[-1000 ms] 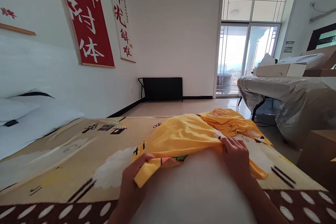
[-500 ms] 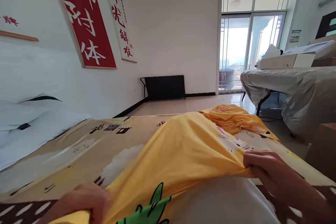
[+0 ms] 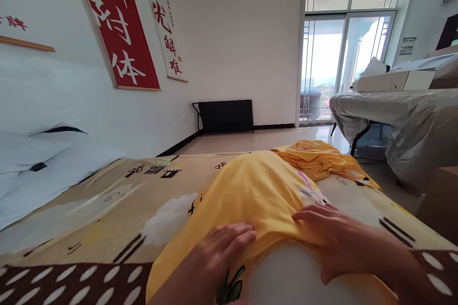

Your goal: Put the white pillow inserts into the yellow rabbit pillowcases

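A yellow pillowcase [image 3: 257,186] with a printed cartoon face and green leaf shapes lies over a white pillow [image 3: 286,271], whose near end shows bare below the cloth's bunched edge. My left hand [image 3: 222,255] rests on the yellow cloth near that edge, its fingers stretched out; its thumb is mostly hidden. My right hand [image 3: 334,233] lies on the right side of the cloth, fingers extended and thumb apart, down toward the white pillow. Both hands press on top of the fabric and neither is closed around it.
A patterned bedsheet [image 3: 121,200] covers the bed under the pillow. More yellow cloth [image 3: 322,159] lies crumpled at the far right. White pillows [image 3: 71,157] are at the left. A plastic-covered table [image 3: 404,105] holding boxes [image 3: 397,81] stands on the right.
Both hands have let go of the cloth's edges and moved inward onto its top. The pulled-out edge has dropped, and the cloth now lies closer around the pillow.
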Tool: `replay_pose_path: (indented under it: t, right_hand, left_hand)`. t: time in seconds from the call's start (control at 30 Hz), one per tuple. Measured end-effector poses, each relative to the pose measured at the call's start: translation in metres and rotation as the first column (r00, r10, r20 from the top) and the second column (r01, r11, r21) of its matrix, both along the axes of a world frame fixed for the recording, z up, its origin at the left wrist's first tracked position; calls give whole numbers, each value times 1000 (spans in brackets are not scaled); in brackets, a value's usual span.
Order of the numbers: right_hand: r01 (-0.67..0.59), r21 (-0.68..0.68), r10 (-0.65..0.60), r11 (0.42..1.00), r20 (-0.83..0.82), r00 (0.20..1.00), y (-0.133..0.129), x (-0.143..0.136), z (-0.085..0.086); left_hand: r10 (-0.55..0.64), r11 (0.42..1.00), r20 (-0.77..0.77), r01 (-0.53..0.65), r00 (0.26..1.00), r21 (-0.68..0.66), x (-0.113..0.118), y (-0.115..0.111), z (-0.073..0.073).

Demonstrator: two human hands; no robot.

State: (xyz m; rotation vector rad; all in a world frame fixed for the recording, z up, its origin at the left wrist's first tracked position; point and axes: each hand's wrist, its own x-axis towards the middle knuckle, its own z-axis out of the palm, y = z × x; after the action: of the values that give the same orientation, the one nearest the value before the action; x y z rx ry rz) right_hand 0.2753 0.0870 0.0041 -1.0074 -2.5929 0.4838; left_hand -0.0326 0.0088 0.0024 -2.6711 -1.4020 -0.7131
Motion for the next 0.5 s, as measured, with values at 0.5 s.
replay_pose_path:
  t: [0.5]
  right_hand:
    - [227, 691, -126, 686, -195, 973, -17, -24, -19]
  left_hand:
    - [120, 869, -68, -72, 990, 490, 3, 0, -3]
